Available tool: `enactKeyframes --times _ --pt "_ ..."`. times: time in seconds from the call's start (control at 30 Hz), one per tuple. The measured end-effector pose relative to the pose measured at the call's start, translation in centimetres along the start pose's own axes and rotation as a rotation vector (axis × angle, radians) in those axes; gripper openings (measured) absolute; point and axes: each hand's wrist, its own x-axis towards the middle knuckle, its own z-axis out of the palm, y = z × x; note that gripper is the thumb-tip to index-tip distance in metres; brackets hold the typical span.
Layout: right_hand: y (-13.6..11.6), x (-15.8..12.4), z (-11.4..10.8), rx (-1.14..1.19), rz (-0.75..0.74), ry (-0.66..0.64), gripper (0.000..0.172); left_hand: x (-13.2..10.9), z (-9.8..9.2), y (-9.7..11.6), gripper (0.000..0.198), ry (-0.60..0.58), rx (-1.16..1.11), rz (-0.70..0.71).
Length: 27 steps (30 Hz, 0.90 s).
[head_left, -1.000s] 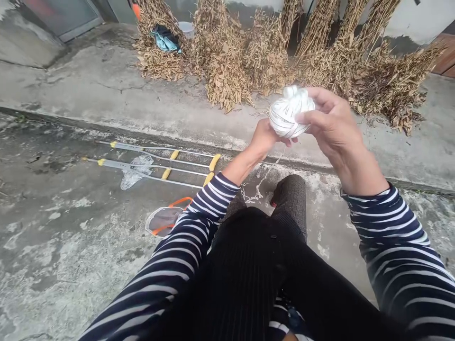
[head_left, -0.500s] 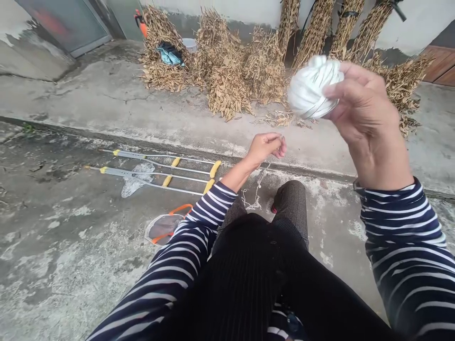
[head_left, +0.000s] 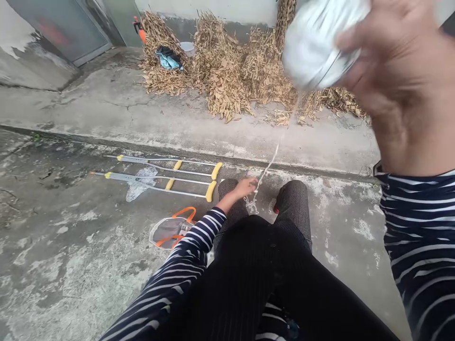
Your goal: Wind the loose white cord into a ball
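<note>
High at the upper right, close to the camera, my right hand (head_left: 394, 61) grips a ball of white yarn (head_left: 323, 45), blurred by motion. A strand of yarn (head_left: 274, 154) runs from the ball down to the left, fairly straight. Low between my knees, my left hand (head_left: 245, 187) has its fingers closed at the lower part of this strand. Just below those fingers a loose tangle of yarn (head_left: 251, 204) hangs near the ground.
Two crutches (head_left: 170, 177) with yellow pads lie on the concrete to the left, a clear plastic bag (head_left: 140, 183) by them. Nearer me sits a bag with orange handles (head_left: 172, 229). Beyond a low step (head_left: 177, 149), dried plant bundles (head_left: 227, 71) lean against the wall.
My right hand has raised the yarn ball up and nearer the camera. My left hand has dropped down toward my knees, and the strand between them now stretches long.
</note>
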Motion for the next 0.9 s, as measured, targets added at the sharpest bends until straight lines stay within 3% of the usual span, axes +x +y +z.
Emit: enactKeyframes --times 0.1,0.2,0.27,0.33,0.43,0.67,0.9 --pt "2.8 -1.3 1.9 0.029 0.242 -0.135 0.030 -0.4 -1.3 4.8 0.048 0.101 -0.065 0.222" --pt "6.3 -2.0 2.9 0.062 0.415 -0.169 0.035 -1.1 -1.1 10.8 0.044 0.050 -0.327 0.544" --pt "8.0 -2.1 3.1 0.102 0.428 -0.158 0.039 -1.5 0.0 13.8 0.037 0.076 -0.437 0.605" --pt "9.0 -2.0 3.0 0.110 0.429 -0.163 0.040 -1.8 1.3 15.4 0.025 0.185 -0.492 0.605" --pt "9.3 -2.1 2.6 0.111 0.412 -0.155 0.035 -1.9 2.6 16.1 0.009 0.297 -0.516 0.581" --pt "9.7 -3.1 1.6 0.189 0.403 -0.063 0.038 -2.5 2.2 15.8 0.015 0.093 -0.489 0.537" --pt "9.6 -4.2 2.1 0.264 0.443 -0.029 0.040 -2.2 2.6 15.1 0.021 0.100 -0.471 0.435"
